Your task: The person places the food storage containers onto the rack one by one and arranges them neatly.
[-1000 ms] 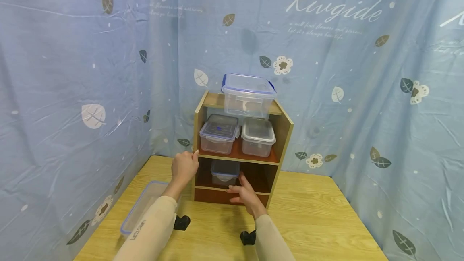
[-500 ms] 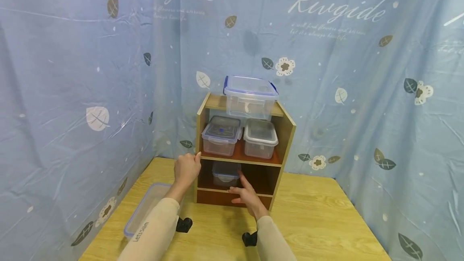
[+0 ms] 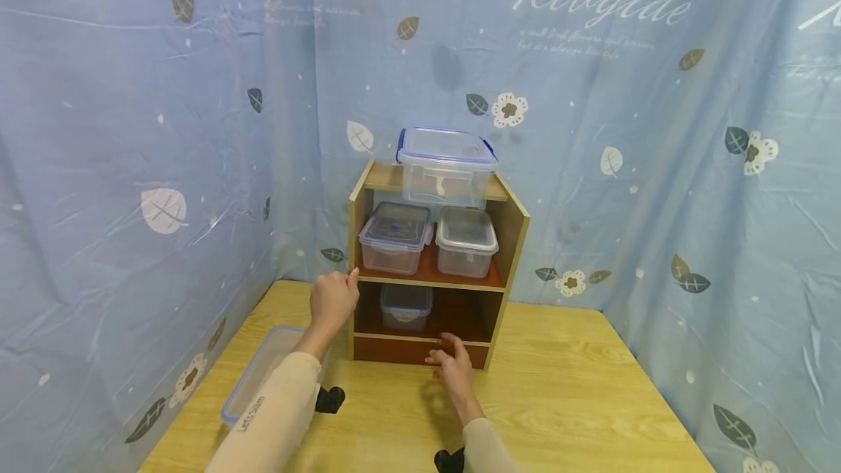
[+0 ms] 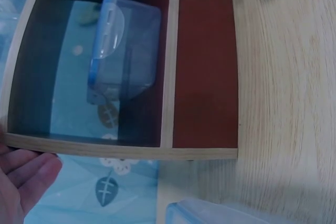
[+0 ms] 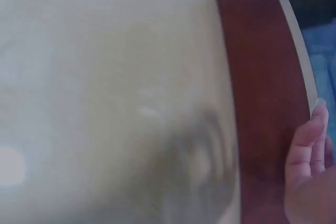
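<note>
A small wooden shelf unit (image 3: 394, 350) with a red-brown base stands on the table. My left hand (image 3: 333, 301) holds the front edge of its left side panel; fingers (image 4: 39, 174) lie against the panel's outer side in the left wrist view. In the lower compartment sits a clear food container (image 3: 405, 318) with a blue-rimmed lid, left of the middle. My right hand (image 3: 453, 369), fingers loosely bent and holding nothing, is in front of the unit's base, apart from that container. The right wrist view shows this hand beside the lower shelf's front edge (image 5: 296, 40).
Two lidded containers, one blue-rimmed (image 3: 393, 248) and one white-rimmed (image 3: 466, 245), stand side by side on the middle shelf. A larger blue-clipped container (image 3: 447, 166) sits on top. Another blue-rimmed container (image 3: 268, 356) lies on the table (image 3: 558, 400) beside my left forearm. Blue curtains (image 3: 591, 130) surround the table.
My right hand has drawn back from the small container in the lower compartment, down and toward me. The left hand keeps its place on the side panel. The head view has shifted slightly.
</note>
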